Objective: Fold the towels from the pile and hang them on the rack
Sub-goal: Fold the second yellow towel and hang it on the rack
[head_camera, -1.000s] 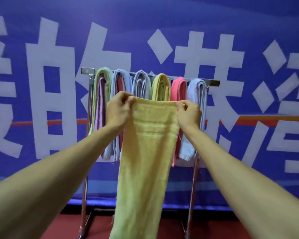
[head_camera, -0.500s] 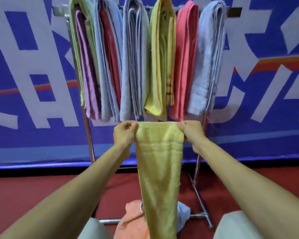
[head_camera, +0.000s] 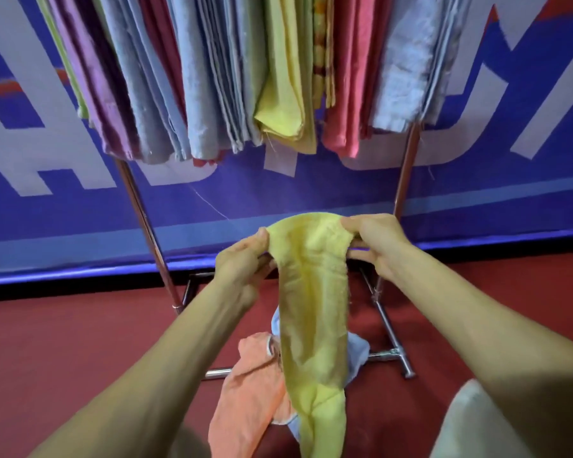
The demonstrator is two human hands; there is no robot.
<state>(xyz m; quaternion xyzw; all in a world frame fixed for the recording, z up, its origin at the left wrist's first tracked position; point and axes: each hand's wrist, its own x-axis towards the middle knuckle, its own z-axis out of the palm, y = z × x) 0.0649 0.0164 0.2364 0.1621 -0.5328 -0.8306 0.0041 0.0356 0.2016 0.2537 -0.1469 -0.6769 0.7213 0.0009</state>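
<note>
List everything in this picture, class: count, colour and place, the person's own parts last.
floor: one, red, underfoot
banner: one, blue and white, behind
rack: one, metal, before the banner
hung towels: several, mixed colours, on the rack
held towel: one, yellow, hanging below the hung towels
orange towel: one, orange, floor pile
blue towel: one, pale blue, floor pile
left hand: one, pinches held towel's top
right hand: one, pinches held towel's top

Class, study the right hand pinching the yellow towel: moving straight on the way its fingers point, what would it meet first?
The right hand points leftward along the yellow towel it pinches, so it would likely meet the left hand first. The rack stands further back, though depth is unclear.
</note>
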